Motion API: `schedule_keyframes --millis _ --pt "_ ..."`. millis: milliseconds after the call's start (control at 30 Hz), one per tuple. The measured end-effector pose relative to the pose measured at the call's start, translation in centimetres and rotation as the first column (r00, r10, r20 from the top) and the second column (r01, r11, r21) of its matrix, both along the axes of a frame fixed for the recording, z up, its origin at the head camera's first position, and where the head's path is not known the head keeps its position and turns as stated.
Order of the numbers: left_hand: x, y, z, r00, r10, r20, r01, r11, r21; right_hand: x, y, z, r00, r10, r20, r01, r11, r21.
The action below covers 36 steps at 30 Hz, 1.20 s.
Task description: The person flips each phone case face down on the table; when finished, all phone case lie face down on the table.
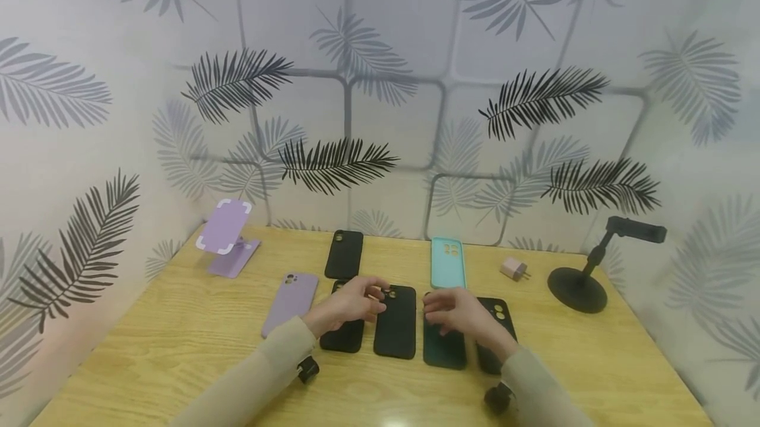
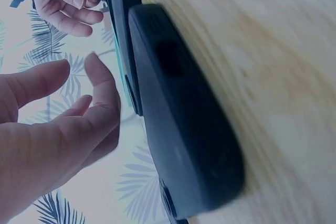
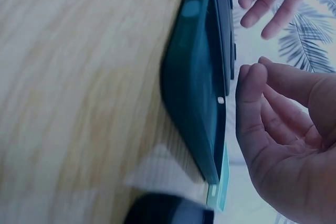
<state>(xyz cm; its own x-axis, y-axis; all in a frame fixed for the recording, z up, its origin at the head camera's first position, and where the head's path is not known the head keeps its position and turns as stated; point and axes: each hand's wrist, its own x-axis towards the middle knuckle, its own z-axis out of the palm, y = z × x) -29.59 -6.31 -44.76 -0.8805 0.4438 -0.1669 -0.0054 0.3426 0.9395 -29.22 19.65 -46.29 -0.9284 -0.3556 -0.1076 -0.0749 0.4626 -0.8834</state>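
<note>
Several phone cases lie on the wooden table (image 1: 178,341). My left hand (image 1: 369,299) hovers with relaxed fingers over the top end of a black case (image 1: 396,325), beside another black case (image 1: 343,336). In the left wrist view the left hand's fingers (image 2: 79,108) stand apart from the black case (image 2: 184,129) and hold nothing. My right hand (image 1: 438,311) hovers over the top of a dark green case (image 1: 444,349). In the right wrist view its loosely curled fingers (image 3: 262,103) are just off the green case (image 3: 197,87).
A lilac case (image 1: 291,301), a further black case (image 1: 344,254), a mint case (image 1: 446,262) and a black case (image 1: 497,321) lie around. A purple stand (image 1: 228,235), a pink charger (image 1: 513,268) and a black phone holder (image 1: 584,275) stand at the back.
</note>
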Motion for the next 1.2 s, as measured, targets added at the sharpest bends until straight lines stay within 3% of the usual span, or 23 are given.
schedule_keyframes --millis 300,667,800,967,1200 --pt "0.5 2.0 0.2 0.999 -0.047 -0.023 0.049 0.996 0.074 0.8 2.9 0.4 0.999 -0.017 -0.035 0.016 0.999 -0.050" --pt "1.2 4.9 -0.4 0.995 -0.095 0.014 0.093 0.986 0.135 1.8 5.7 0.0 0.997 -0.034 -0.071 0.031 0.999 -0.036" --pt "1.3 5.4 -0.5 0.994 -0.105 0.005 0.104 0.987 0.122 1.9 6.2 -0.2 0.999 -0.013 -0.043 0.011 0.999 -0.042" --pt "1.3 5.8 -0.2 0.994 -0.111 -0.005 0.111 0.993 0.044 1.9 6.3 0.0 1.000 0.008 -0.016 -0.008 1.000 -0.029" --pt "1.3 6.9 0.0 0.989 -0.146 0.007 0.146 0.989 0.038 2.1 6.3 0.4 1.000 0.000 0.015 0.001 1.000 -0.021"
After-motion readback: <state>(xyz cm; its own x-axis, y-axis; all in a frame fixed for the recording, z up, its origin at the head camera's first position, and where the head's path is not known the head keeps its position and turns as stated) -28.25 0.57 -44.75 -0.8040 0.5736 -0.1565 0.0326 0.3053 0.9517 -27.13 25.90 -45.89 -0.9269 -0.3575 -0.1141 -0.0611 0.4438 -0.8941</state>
